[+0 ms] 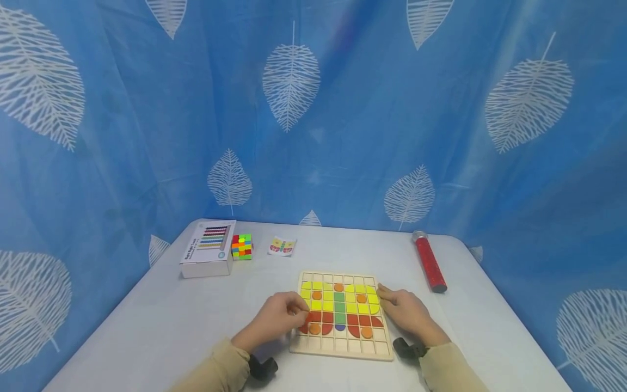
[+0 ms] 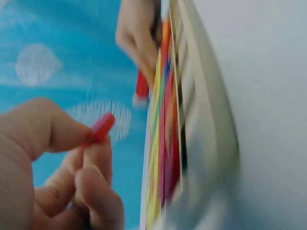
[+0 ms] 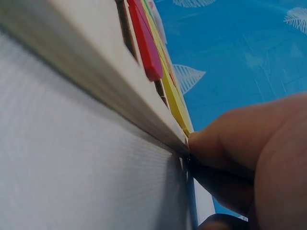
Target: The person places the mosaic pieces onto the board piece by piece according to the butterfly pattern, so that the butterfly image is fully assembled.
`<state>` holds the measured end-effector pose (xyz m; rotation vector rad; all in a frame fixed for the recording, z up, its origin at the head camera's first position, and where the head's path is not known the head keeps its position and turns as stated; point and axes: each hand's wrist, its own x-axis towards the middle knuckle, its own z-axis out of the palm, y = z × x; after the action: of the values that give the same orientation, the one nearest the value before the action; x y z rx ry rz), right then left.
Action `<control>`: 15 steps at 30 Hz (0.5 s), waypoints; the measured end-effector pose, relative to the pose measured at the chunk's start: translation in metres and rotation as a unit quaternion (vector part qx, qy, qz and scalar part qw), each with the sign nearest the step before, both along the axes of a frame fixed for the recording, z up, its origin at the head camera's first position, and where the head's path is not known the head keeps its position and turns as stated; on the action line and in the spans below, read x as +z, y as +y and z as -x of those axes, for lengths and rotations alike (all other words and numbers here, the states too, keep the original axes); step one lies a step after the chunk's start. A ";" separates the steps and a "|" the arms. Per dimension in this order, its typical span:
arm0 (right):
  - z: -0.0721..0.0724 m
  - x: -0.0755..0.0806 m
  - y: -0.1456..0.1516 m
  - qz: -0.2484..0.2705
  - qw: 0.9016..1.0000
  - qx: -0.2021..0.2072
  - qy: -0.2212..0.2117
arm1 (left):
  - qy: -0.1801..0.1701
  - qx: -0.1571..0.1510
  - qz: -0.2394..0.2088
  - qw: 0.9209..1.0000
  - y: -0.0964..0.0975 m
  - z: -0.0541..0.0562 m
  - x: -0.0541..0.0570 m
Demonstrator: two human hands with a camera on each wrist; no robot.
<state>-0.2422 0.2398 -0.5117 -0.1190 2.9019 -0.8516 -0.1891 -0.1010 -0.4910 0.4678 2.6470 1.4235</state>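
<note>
A wooden grid board (image 1: 343, 354) lies on the table, carrying a pattern of yellow, red, green, orange and purple pieces. Beside its left edge, my left hand (image 1: 280, 319) pinches a small red piece (image 2: 101, 127) between thumb and fingers. That piece is held apart from the board in the left wrist view. My right hand (image 1: 410, 314) grips the board's right edge; the right wrist view has the thumb (image 3: 204, 146) at the edge beside a yellow piece (image 3: 173, 98). The left hand covers part of the board's lower left side in the head view.
At the back left stand a white box (image 1: 208, 253) and a puzzle cube (image 1: 242, 247). A small picture card (image 1: 281, 246) lies behind the board. A red tube with a silver end (image 1: 430, 262) lies at the right. Blue leaf-patterned curtain (image 1: 338, 136) surrounds the white table (image 1: 215, 310).
</note>
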 end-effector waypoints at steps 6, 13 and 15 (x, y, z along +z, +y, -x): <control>-0.003 0.000 0.002 0.006 1.000 0.001 0.003 | -0.022 -0.040 -0.018 0.999 0.053 -0.007 0.007; -0.003 0.000 0.003 0.001 1.000 0.009 0.023 | -0.023 -0.081 0.022 0.996 0.120 -0.013 0.018; -0.003 0.000 0.003 0.002 0.999 0.013 0.031 | 0.002 -0.081 0.038 0.996 0.134 -0.013 0.019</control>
<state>-0.2395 0.2424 -0.5117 -0.1864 2.9496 -0.8650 -0.1761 0.0332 -0.4720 0.6603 2.5880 1.2730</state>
